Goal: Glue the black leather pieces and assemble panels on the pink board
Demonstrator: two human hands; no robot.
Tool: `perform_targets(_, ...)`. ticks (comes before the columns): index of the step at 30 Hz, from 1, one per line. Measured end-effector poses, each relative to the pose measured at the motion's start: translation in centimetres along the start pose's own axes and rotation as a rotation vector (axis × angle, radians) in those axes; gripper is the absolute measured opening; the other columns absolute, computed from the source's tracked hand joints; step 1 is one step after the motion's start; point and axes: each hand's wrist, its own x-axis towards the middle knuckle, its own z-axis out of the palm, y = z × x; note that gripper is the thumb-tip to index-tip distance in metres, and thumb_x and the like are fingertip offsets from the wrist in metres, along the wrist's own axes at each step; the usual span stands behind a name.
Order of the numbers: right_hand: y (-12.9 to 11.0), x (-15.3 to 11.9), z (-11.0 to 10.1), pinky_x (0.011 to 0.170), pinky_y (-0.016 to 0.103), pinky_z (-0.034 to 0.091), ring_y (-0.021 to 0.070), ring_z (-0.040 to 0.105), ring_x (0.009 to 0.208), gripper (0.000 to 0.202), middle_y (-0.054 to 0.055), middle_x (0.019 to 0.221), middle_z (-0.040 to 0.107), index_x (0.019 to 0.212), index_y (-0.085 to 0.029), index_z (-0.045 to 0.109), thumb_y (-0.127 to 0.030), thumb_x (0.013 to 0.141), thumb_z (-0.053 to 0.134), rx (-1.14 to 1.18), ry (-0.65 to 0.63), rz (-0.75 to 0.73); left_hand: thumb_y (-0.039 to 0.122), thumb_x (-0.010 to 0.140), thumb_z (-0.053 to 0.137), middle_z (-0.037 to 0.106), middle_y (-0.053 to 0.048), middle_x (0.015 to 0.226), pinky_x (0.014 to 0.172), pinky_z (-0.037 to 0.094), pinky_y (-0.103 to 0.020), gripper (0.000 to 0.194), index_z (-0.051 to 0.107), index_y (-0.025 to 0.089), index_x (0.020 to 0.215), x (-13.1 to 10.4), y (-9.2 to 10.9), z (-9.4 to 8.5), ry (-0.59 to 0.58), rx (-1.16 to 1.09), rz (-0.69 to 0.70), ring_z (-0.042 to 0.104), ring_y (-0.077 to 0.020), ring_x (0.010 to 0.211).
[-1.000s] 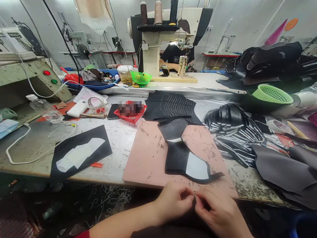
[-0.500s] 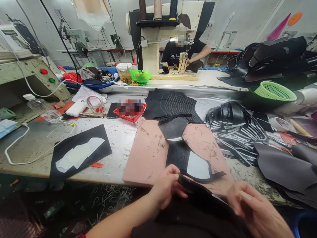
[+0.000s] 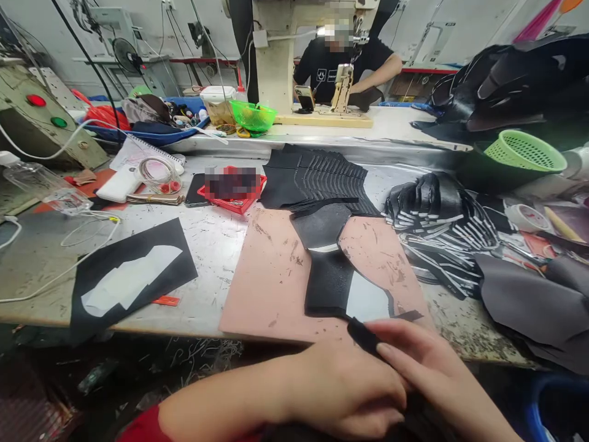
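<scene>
My right hand (image 3: 427,356) pinches a black leather piece (image 3: 363,336) between thumb and fingers, just over the front edge of the pink board. My left hand (image 3: 352,383) lies across in front, back upward, with its fingers curled beside the right hand. What is in the left fingers is hidden. Beyond the hands, another black leather piece (image 3: 324,285) with a pale grey patch (image 3: 368,296) rests on the pink board (image 3: 267,276). A dark cut piece (image 3: 322,227) with a white edge adjoins its far end.
Overlapping black pieces (image 3: 313,178) lie behind the board. To the right are white-edged black strips (image 3: 442,227) and grey sheets (image 3: 529,307). At left are a black sheet with white shapes (image 3: 133,282) and a red tray (image 3: 234,205). Another person (image 3: 340,67) sits behind a sewing machine (image 3: 273,67).
My left hand has moved right and turned back-up, close to my right hand. The right hand has shifted left, and the black leather piece is now bunched in its fingers. The view has tilted downward.
</scene>
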Motion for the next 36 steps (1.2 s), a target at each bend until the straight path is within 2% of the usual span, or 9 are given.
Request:
perform_targets(3,-0.1,1.1,-0.3,0.068,0.029,0.054,0.0203,0.065,0.077,0.027,0.008,0.084,0.068,0.091,-0.019,0.064,-0.04,0.074,0.063,-0.101,0.045,-0.042,0.026,0.082,0.055,0.066,-0.01,0.101,0.083,0.048,-0.025,0.014,0.058,0.015,0.09,-1.2,-0.8,-0.9,0.06,0.084,0.054,0.061,-0.0183,0.092)
perform_targets(5,-0.3,1.6,-1.0,0.064,0.028,0.053,0.0187,0.063,0.071,0.02,0.005,0.076,0.067,0.082,-0.019,0.063,-0.037,0.075,0.06,-0.211,0.025,-0.053,0.022,0.085,0.05,0.065,-0.01,0.098,0.084,0.048,-0.026,0.013,0.057,0.013,0.092,-2.6,-1.8,-1.7,0.165,0.234,0.058,0.06,-0.017,0.093)
perform_targets(8,-0.8,2.0,-1.3,0.057,0.026,0.05,0.0156,0.059,0.06,0.016,0.001,0.063,0.061,0.071,-0.019,0.059,-0.033,0.078,0.055,-0.315,-0.093,-0.03,0.011,0.083,0.048,0.064,-0.01,0.096,0.078,0.05,-0.03,0.015,0.057,0.012,0.094,-4.4,-3.4,-2.6,0.281,0.577,0.0,0.059,-0.0183,0.089)
perform_targets(10,-1.3,2.4,-0.6,0.063,0.026,0.049,0.0155,0.059,0.066,0.014,0.001,0.07,0.061,0.07,-0.02,0.056,-0.028,0.08,0.052,-0.357,-0.134,-0.074,0.008,0.082,0.047,0.063,-0.01,0.099,0.077,0.049,-0.033,0.017,0.058,0.012,0.094,-5.0,-4.2,-3.0,0.287,0.739,-0.023,0.058,-0.0205,0.09)
perform_targets(12,-2.0,3.1,0.6,0.068,0.027,0.047,0.0157,0.058,0.075,0.012,0.003,0.08,0.06,0.07,-0.02,0.054,-0.023,0.081,0.05,-0.423,-0.143,-0.142,0.007,0.082,0.046,0.063,-0.009,0.097,0.077,0.049,-0.035,0.016,0.058,0.012,0.091,-5.2,-4.6,-3.2,0.252,0.808,-0.023,0.057,-0.0207,0.09)
perform_targets(16,-3.0,5.0,2.8,0.06,0.023,0.044,0.013,0.056,0.066,0.013,-0.001,0.07,0.058,0.069,-0.021,0.053,-0.019,0.082,0.051,-0.541,-0.17,-0.174,0.009,0.083,0.046,0.062,-0.007,0.085,0.071,0.049,-0.03,0.013,0.058,0.013,0.085,-5.5,-4.8,-3.1,0.176,0.83,0.025,0.058,-0.0165,0.08)
perform_targets(22,-2.5,7.2,4.7,0.054,0.022,0.042,0.0123,0.056,0.06,0.013,-0.002,0.066,0.059,0.065,-0.02,0.054,-0.016,0.078,0.053,-0.643,-0.204,-0.179,0.008,0.081,0.05,0.062,-0.008,0.084,0.073,0.05,-0.033,0.015,0.059,0.01,0.093,-6.5,-5.1,-2.2,0.121,0.883,0.112,0.058,-0.0195,0.084)
perform_targets(27,-1.8,7.4,5.1,0.05,0.022,0.04,0.0121,0.054,0.057,0.013,-0.002,0.063,0.058,0.063,-0.02,0.052,-0.015,0.076,0.052,-0.666,-0.193,-0.147,0.008,0.08,0.052,0.061,-0.008,0.085,0.071,0.049,-0.033,0.014,0.061,0.009,0.089,-6.5,-5.2,-2.3,0.143,0.897,0.13,0.057,-0.0206,0.084)
perform_targets(36,-2.2,7.6,5.3,0.051,0.022,0.04,0.0123,0.054,0.057,0.013,-0.002,0.062,0.059,0.063,-0.02,0.054,-0.016,0.074,0.053,-0.623,-0.198,-0.061,0.007,0.08,0.049,0.063,-0.008,0.086,0.072,0.047,-0.033,0.016,0.063,0.009,0.088,-6.4,-5.5,-2.8,0.128,0.876,0.186,0.059,-0.0211,0.085)
